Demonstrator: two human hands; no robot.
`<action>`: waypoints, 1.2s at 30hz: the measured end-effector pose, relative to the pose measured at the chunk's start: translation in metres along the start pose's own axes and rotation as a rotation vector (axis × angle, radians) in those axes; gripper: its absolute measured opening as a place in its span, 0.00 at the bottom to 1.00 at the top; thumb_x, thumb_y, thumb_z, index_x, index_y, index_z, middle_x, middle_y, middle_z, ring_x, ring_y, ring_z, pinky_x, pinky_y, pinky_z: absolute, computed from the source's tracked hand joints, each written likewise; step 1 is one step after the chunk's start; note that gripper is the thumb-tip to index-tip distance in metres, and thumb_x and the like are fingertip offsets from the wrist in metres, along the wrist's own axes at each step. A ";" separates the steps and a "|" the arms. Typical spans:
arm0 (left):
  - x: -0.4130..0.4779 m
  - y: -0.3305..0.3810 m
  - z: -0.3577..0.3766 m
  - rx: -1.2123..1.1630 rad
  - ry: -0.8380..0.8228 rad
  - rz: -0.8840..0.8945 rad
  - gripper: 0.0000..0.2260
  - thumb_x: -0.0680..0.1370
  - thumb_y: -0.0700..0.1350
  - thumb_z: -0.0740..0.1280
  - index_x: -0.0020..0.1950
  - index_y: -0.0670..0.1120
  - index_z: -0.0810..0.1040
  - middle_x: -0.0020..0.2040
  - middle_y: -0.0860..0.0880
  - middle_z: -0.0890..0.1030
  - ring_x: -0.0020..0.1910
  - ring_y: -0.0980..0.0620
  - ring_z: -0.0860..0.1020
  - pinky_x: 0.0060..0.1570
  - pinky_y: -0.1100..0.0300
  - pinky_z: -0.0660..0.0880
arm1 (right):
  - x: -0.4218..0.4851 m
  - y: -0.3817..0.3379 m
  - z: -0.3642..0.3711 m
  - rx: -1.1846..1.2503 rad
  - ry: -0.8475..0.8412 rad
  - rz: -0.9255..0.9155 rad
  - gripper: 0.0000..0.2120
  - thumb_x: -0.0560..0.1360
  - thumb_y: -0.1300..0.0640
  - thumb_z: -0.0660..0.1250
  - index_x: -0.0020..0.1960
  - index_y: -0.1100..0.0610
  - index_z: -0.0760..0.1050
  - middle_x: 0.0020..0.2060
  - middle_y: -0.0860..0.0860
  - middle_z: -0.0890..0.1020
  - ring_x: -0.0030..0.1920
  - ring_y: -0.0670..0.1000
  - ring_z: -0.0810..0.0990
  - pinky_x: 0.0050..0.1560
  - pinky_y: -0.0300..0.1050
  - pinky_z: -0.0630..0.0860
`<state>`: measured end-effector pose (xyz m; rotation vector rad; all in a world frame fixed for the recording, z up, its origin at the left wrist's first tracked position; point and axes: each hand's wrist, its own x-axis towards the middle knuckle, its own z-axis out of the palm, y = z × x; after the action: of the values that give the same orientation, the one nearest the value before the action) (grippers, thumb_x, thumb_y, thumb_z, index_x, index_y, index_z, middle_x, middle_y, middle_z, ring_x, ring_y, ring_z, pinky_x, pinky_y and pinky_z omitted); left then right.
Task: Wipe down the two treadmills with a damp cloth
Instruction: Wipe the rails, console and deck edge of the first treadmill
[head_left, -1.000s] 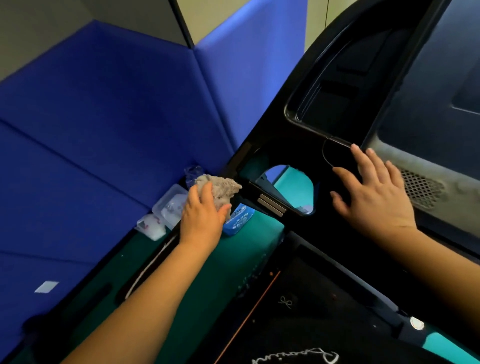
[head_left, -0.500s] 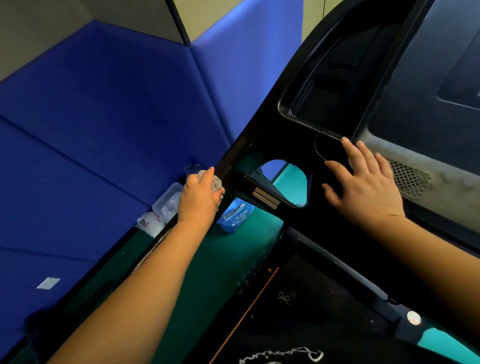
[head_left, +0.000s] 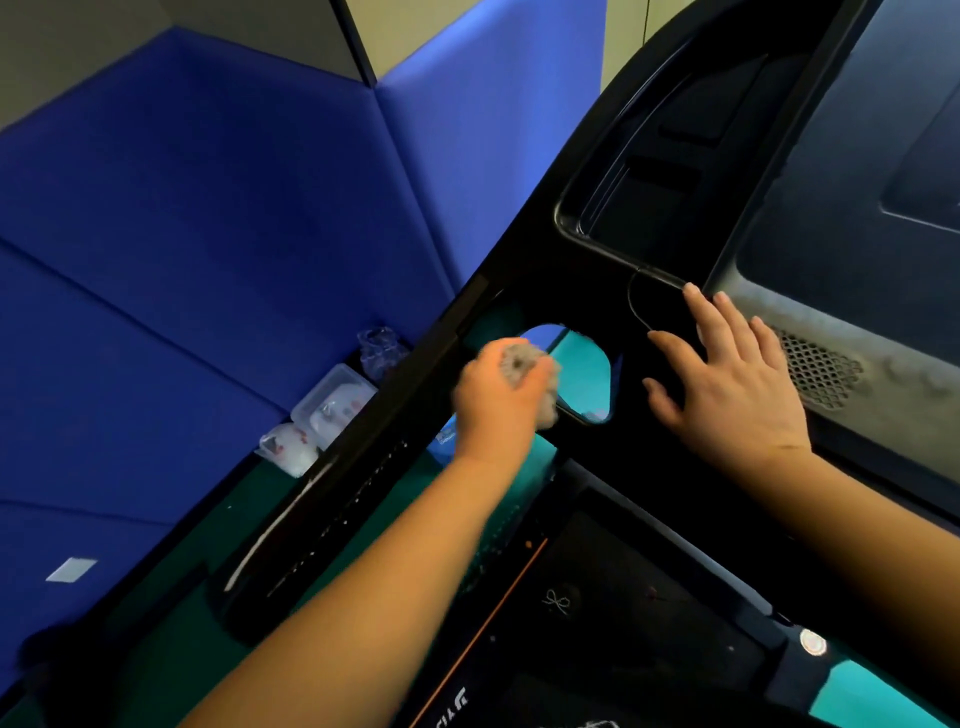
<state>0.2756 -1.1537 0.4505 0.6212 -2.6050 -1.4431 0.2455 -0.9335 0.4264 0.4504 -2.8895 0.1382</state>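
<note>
A black treadmill fills the right and lower part of the head view, its console frame (head_left: 649, 415) running diagonally. My left hand (head_left: 498, 405) grips a crumpled grey cloth (head_left: 522, 364) and presses it on the black frame beside an oval opening (head_left: 582, 379); this hand is blurred. My right hand (head_left: 727, 384) lies flat, fingers spread, on the black console surface just below the tray recess (head_left: 654, 197). The running belt (head_left: 597, 623) lies under my arms.
Blue padded wall panels (head_left: 208, 260) close off the left side. Clear plastic containers (head_left: 332, 405) and a crumpled clear wrapper (head_left: 382, 348) sit on the green floor (head_left: 197, 649) by the wall. A dusty grey speaker grille (head_left: 815, 369) lies right of my right hand.
My left hand has carried the cloth rightward along the frame, from its outer edge to the rim of the oval opening. My right hand has stayed flat on the console.
</note>
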 end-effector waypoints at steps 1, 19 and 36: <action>0.005 0.010 0.020 -0.035 0.004 -0.041 0.14 0.74 0.53 0.70 0.57 0.51 0.77 0.54 0.47 0.80 0.49 0.50 0.79 0.49 0.63 0.75 | 0.000 0.000 0.000 -0.005 -0.001 0.002 0.25 0.75 0.41 0.56 0.69 0.51 0.69 0.77 0.57 0.55 0.76 0.61 0.55 0.73 0.61 0.55; 0.091 0.019 0.128 -0.910 0.063 -0.728 0.17 0.83 0.54 0.54 0.62 0.44 0.72 0.53 0.41 0.80 0.53 0.43 0.79 0.49 0.54 0.75 | 0.001 -0.001 0.003 -0.054 -0.028 0.013 0.25 0.75 0.41 0.57 0.68 0.50 0.71 0.77 0.57 0.55 0.77 0.60 0.54 0.74 0.60 0.55; 0.029 0.012 0.086 -0.150 -0.511 -0.257 0.18 0.82 0.48 0.57 0.73 0.49 0.66 0.66 0.40 0.74 0.58 0.42 0.76 0.51 0.51 0.76 | 0.002 0.000 -0.001 -0.025 -0.032 -0.004 0.25 0.75 0.42 0.57 0.68 0.51 0.71 0.77 0.57 0.55 0.76 0.60 0.55 0.74 0.61 0.56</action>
<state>0.2216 -1.0914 0.4101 0.6593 -2.8132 -2.0978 0.2436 -0.9339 0.4277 0.4577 -2.9181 0.0954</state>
